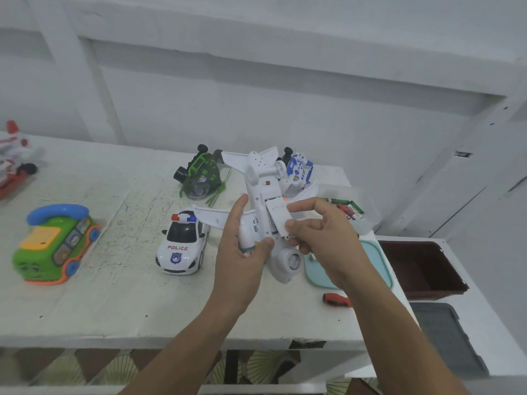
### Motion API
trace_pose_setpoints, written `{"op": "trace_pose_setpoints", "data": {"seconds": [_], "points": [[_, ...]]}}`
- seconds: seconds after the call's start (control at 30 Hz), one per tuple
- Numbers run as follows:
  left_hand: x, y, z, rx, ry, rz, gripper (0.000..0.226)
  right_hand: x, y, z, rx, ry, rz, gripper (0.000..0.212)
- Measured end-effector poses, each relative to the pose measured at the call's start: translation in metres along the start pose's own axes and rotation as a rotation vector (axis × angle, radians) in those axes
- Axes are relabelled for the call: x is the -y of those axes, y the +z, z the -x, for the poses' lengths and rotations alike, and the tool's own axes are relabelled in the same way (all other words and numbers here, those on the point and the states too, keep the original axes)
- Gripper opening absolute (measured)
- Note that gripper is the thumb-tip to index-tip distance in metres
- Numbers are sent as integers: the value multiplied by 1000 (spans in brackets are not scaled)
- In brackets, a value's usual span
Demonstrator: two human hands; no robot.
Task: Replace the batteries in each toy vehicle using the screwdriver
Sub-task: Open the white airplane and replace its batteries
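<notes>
A white toy airplane [261,178] is held belly-up above the table, nose toward me. My left hand [242,252] grips its front fuselage from the left. My right hand [322,238] pinches the white battery cover [278,215], which stands lifted off the belly compartment. A red-handled screwdriver [336,300] lies on the table by my right forearm. Loose batteries [349,208] lie in a clear container at the back right.
A white police car [182,243] sits left of my hands, with a green phone-bus toy [55,243] farther left. A green vehicle [199,178] and a blue-white one [298,172] stand behind. A teal tray [319,273], a brown bin [422,269] and a grey lid [447,337] are right.
</notes>
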State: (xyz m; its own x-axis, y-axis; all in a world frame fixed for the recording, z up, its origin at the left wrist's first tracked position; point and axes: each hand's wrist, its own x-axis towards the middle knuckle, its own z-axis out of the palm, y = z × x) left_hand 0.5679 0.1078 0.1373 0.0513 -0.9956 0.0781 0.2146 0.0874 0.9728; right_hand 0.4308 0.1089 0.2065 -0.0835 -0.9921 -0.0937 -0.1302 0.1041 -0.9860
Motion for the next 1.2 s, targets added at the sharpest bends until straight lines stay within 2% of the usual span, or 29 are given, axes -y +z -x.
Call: {"op": "trace_pose_setpoints", "data": {"seconds": [0.5,0.77,0.93,1.2], "points": [[-4,8,4,6,-39,40,83,-2,-2,2,-24,23,-57,16],[-7,11,5,38,-70,53,81,-2,-2,-1,-151,0,90,18],[-10,14,8,57,-127,94,78,1,-6,-7,-123,54,287,19],[-15,13,7,100,-224,155,75,9,-9,-7,-128,85,405,23]]}}
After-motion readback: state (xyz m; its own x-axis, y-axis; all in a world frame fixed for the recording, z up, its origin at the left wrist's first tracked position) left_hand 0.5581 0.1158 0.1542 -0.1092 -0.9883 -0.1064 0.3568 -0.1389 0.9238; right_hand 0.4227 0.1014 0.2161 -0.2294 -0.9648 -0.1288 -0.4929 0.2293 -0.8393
